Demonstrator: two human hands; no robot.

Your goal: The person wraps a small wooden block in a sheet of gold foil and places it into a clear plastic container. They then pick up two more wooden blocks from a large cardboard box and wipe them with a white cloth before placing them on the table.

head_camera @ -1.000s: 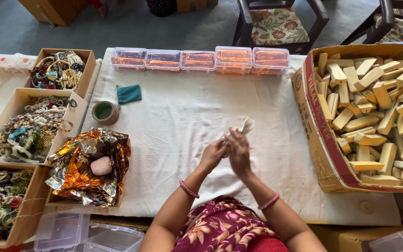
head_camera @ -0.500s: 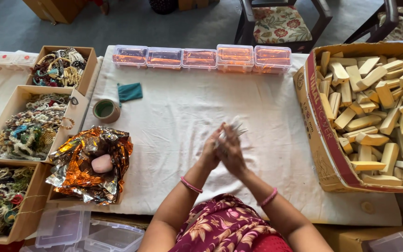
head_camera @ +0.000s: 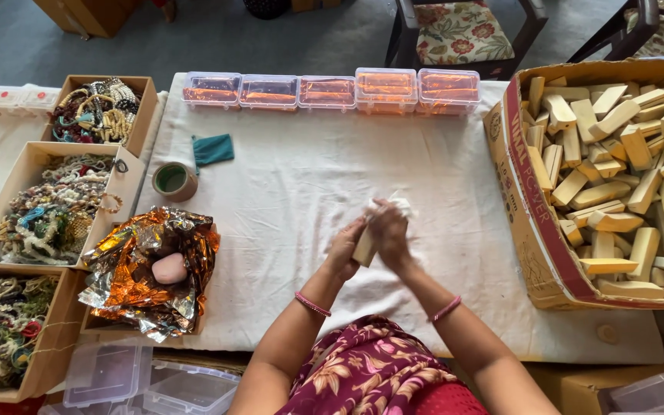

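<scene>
Gripping a pale wooden block (head_camera: 363, 247) between both hands above the middle of the cloth-covered surface (head_camera: 286, 192). Left hand (head_camera: 345, 250) closed on the block's near side; right hand (head_camera: 388, 234) clasped over its far side, with a scrap of white wrapping material (head_camera: 400, 203) showing at the fingertips. Compared with the frames a moment earlier: hands then pressed palm to palm with only a thin, translucent wisp between them and no block visible; now drawn slightly lower and toward the body, with the block plainly exposed. Judged as wrapping or rubbing work on a single block under way, not finished. Noted to the right: large cardboard box (head_camera: 516, 200) heaped with similar wooden blocks (head_camera: 616, 177), well apart from the hands. Noted along the far edge: row of clear lidded containers (head_camera: 324, 91) with orange contents. Noted to the left: crumpled foil sheet (head_camera: 144, 280) carrying a pink oval piece (head_camera: 169, 268), a roll of green tape (head_camera: 173, 180), a teal pouch (head_camera: 213, 148), and open cartons of beaded jewellery (head_camera: 48, 207).
</scene>
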